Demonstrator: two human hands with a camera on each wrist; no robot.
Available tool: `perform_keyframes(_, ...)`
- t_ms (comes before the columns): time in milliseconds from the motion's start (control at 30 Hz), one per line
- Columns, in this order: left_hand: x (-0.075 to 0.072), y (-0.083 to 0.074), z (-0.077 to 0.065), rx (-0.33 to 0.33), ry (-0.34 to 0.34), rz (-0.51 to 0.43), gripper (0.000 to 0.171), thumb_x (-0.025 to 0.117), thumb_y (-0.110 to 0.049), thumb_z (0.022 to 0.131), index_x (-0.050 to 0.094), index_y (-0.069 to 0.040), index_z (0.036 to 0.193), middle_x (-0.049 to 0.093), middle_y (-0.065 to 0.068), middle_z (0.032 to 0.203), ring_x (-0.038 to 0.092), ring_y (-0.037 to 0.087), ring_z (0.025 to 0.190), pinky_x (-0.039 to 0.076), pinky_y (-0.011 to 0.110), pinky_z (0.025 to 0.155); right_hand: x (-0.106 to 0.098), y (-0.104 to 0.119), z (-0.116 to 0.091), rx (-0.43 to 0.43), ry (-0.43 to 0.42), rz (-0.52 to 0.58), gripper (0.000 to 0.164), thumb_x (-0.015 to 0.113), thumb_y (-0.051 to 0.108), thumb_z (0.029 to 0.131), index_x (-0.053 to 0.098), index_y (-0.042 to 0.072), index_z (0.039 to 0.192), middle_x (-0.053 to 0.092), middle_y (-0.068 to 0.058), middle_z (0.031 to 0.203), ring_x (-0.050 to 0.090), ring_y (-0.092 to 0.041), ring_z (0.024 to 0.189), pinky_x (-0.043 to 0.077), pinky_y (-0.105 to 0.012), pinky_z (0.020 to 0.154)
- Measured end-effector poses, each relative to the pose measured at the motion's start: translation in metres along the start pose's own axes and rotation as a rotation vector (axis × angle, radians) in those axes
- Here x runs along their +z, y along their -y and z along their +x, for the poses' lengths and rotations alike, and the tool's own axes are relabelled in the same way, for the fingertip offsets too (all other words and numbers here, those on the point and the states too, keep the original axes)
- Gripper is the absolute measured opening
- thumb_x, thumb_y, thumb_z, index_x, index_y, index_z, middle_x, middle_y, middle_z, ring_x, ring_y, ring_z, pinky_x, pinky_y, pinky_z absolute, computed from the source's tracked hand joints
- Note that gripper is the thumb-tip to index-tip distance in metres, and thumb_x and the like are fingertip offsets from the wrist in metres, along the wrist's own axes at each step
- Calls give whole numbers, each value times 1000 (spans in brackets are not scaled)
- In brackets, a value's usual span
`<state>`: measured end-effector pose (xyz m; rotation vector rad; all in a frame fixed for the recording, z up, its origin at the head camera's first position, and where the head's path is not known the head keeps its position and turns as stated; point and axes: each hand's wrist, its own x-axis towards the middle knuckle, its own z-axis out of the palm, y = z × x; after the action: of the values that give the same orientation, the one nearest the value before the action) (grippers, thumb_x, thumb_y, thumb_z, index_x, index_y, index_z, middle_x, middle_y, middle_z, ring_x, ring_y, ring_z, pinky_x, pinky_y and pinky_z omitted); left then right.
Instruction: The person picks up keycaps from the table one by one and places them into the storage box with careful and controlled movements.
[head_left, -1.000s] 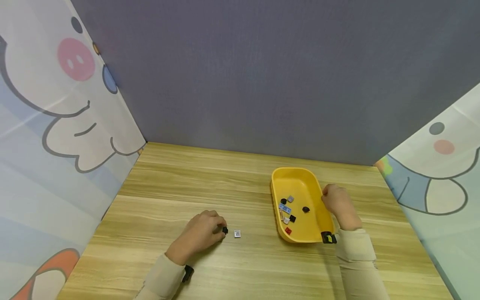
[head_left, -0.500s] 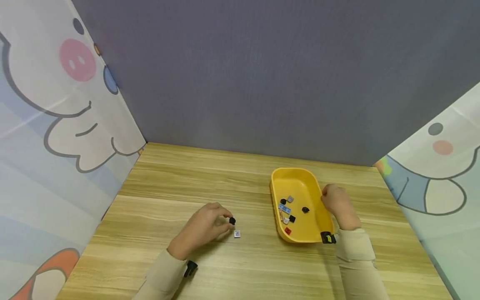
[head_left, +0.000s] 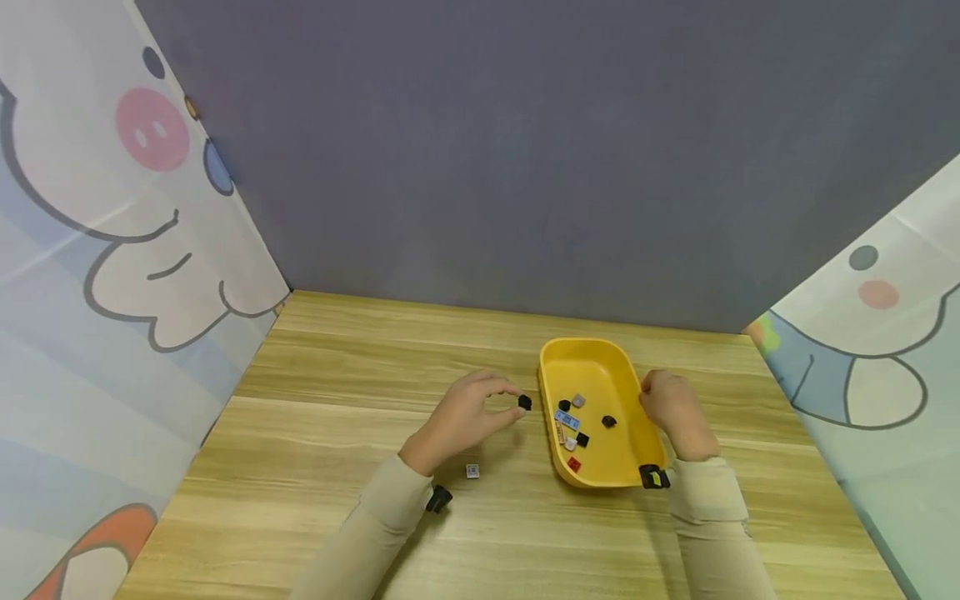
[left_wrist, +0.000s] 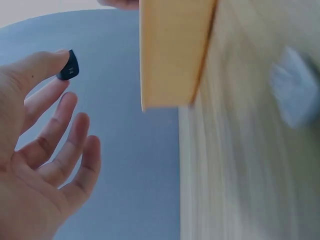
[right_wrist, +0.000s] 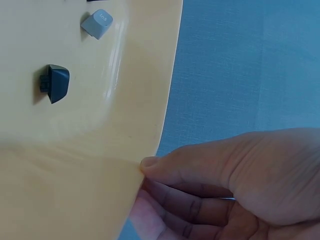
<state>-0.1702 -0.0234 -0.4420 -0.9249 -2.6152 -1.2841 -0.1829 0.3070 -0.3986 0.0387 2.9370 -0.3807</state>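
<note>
Between thumb and index fingertip, my left hand (head_left: pixel 467 414) pinches a small black keycap (head_left: pixel 525 402), held just left of the yellow tray (head_left: pixel 588 373). In the left wrist view the black keycap (left_wrist: pixel 73 68) shows a pale mark, and the other fingers are spread loosely. My right hand (head_left: pixel 672 407) grips the tray's right rim, thumb on top and fingers underneath in the right wrist view. Inside the tray lie several keycaps: a grey one marked Ins (right_wrist: pixel 100 22), a black one (right_wrist: pixel 57 83), a long blue one (head_left: pixel 567 419) and a red one (head_left: pixel 573 464).
On the wooden table (head_left: pixel 337 358) a white keycap (head_left: pixel 472 472) lies near my left forearm. A grey partition (head_left: pixel 480 167) stands behind the table, with cartoon-printed sheets (head_left: pixel 52 333) at the sides. Black straps sit at both wrists.
My left hand has carried the black keycap up and right from beside the white keycap towards the tray. The right hand stays on the tray's rim.
</note>
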Motion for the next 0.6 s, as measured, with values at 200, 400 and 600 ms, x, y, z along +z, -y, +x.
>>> perform_keyframes(200,18,-12,36,32,2,-61,28,73,-38,93,74,-20,115,64,-8,109,59,13,100,52,31,84,1,0,0,-9,-10,8,19,55,-2,92,66,-14,101,66,-32,100,63,-36,81,54,-49,74)
perform_keyframes(400,35,-25,67,64,39,-87,30,70,-39,94,73,-21,118,59,-11,101,56,11,94,47,23,75,3,-1,1,-7,-21,21,18,53,-2,90,61,-1,74,55,-13,66,50,-25,62,44,-37,57)
perform_keyframes(600,46,-34,85,56,80,-84,33,68,-40,96,73,-19,121,66,-3,112,56,9,99,47,23,80,3,-2,1,-18,-34,-2,15,56,-1,93,67,-12,96,67,-26,91,60,-30,74,53,-45,69)
